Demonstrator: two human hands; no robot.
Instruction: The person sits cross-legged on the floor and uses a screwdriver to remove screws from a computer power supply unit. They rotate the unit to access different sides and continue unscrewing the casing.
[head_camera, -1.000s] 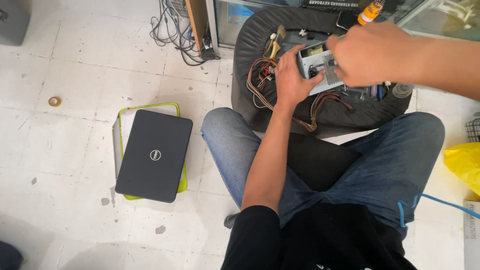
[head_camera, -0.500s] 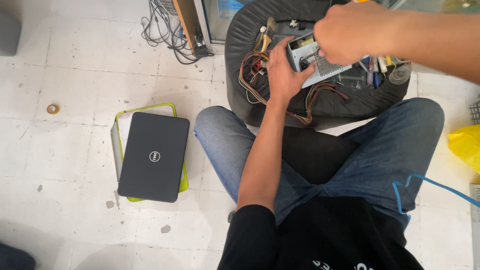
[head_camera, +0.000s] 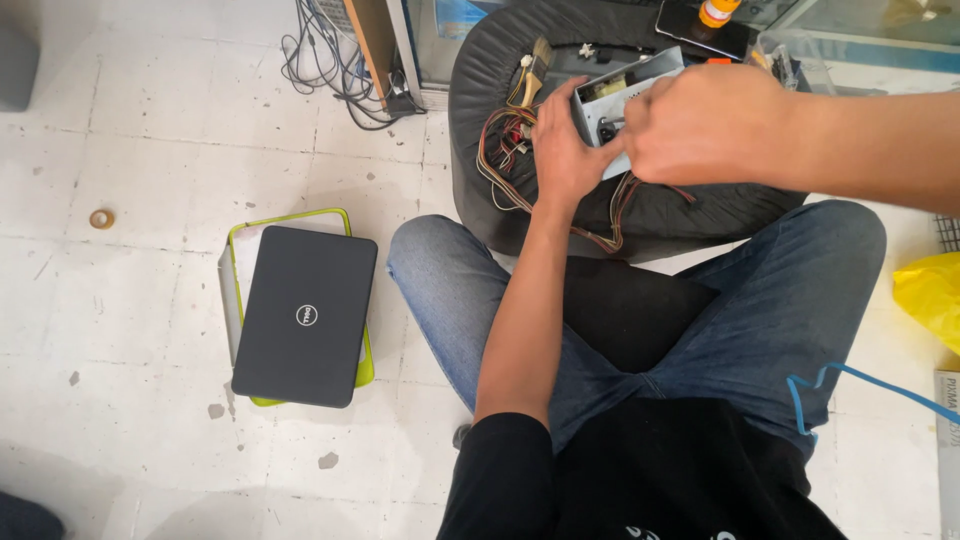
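Observation:
A grey metal power supply box (head_camera: 622, 92) with a bundle of coloured wires (head_camera: 505, 150) rests on a round black cushioned stool (head_camera: 480, 70) in front of my knees. My left hand (head_camera: 565, 150) grips the box's near left side. My right hand (head_camera: 705, 125) is curled over the box's right part, fingers closed on it; what its fingertips pinch is hidden. A small brush (head_camera: 532, 68) lies on the stool behind the wires.
On the tiled floor to my left a closed black laptop (head_camera: 305, 315) lies on a green-edged case (head_camera: 238, 245). Cables (head_camera: 325, 60) tangle at the back, a tape roll (head_camera: 101, 218) lies far left, a yellow bag (head_camera: 930, 295) sits at right.
The view has shifted so the stool and box sit lower and nearer. Both hands stay on the box, the right hand having slid slightly left over it.

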